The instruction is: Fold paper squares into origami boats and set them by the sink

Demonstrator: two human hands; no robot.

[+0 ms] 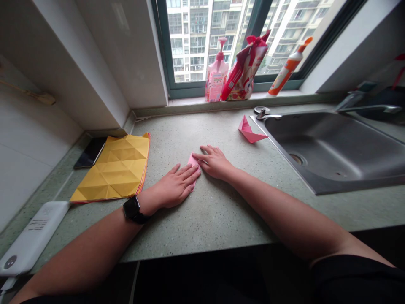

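A small folded piece of pink paper (191,160) lies on the speckled counter (202,228), mostly covered by my hands. My left hand (177,183) rests flat across it with the fingers stretched to the right. From the other side my right hand (215,162) touches the paper's upper right edge, its fingers extended and slightly apart. Neither hand grips anything. A folded pink paper boat (251,131) stands farther back, beside the sink. To the left of my left hand is a stack of creased yellow paper (115,169).
A dark phone (90,153) lies partly under the yellow paper, and a white power bank (34,236) at front left. The steel sink (319,185) is on the right. A pink pump bottle (217,78), a red bag (245,71) and an orange-white bottle (287,71) stand on the windowsill.
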